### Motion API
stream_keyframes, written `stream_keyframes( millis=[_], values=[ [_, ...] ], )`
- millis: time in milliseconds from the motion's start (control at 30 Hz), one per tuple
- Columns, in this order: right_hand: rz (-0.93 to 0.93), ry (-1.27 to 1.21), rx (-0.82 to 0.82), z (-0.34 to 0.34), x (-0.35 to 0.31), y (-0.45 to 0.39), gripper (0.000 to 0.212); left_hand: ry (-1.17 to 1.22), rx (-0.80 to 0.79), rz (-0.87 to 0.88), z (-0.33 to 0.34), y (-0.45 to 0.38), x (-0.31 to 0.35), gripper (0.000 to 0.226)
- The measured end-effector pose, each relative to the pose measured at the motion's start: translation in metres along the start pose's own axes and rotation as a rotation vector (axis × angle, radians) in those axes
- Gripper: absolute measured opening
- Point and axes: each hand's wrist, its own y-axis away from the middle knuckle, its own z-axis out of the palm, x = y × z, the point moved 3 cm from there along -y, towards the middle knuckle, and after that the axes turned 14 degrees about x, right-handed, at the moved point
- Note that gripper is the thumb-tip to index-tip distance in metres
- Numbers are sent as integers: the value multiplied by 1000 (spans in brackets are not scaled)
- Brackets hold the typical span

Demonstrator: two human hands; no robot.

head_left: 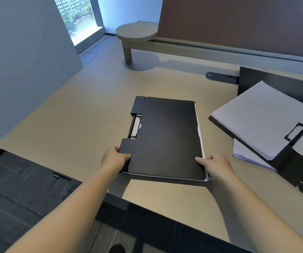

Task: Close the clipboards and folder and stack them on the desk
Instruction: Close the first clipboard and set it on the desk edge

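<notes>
Dark floor tiles run under the near edge of a pale desk that fills most of the view. Closest in, two bare forearms reach forward to a closed black clipboard lying on the desk at centre. The left hand clasps the clipboard's near-left corner, thumb on top of the cover and fingers hidden underneath. The right hand grips the near-right corner the same way — thumb laid on the cover, the other fingers out of sight below the edge. A thin white line of paper shows along the clipboard's right and near edges, and its metal clip sits in a notch cut into the left side of the cover. To the right, well apart from the hands, an open black clipboard lies with its cover spread flat; a stack of white sheets rests on it under a wire clip, with more sheets poking out beneath. Farther back, a dark oval fitting lies on the desk, then a small round raised shelf on a post, a brown partition panel behind it, and a window at the far left.
</notes>
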Motion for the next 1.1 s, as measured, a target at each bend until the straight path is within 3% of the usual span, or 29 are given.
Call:
stream_keyframes(
  millis=[267, 400, 700, 833, 967, 1100],
  values=[
    [-3, -108, -126, 83, -92, 29, 36, -102, 122, 180, -82, -93, 1, 41],
    [4, -105, -116, 138, -133, 37, 44, -122, 141, 209, -117, -153, -5, 47],
    [-47, -79, -18, 225, -192, 35, 35, -201, 181, 326, -166, -233, -19, 47],
    [-76, -107, -42, 238, -200, 33, 16, -246, 197, 345, -171, -245, -15, 48],
    [-60, -181, -27, 231, -196, 35, 30, -333, 224, 366, -162, -244, -9, 50],
    [-36, -232, -35, 195, -178, 34, 32, -351, 164, 508, -128, -211, 17, 47]
  ],
)
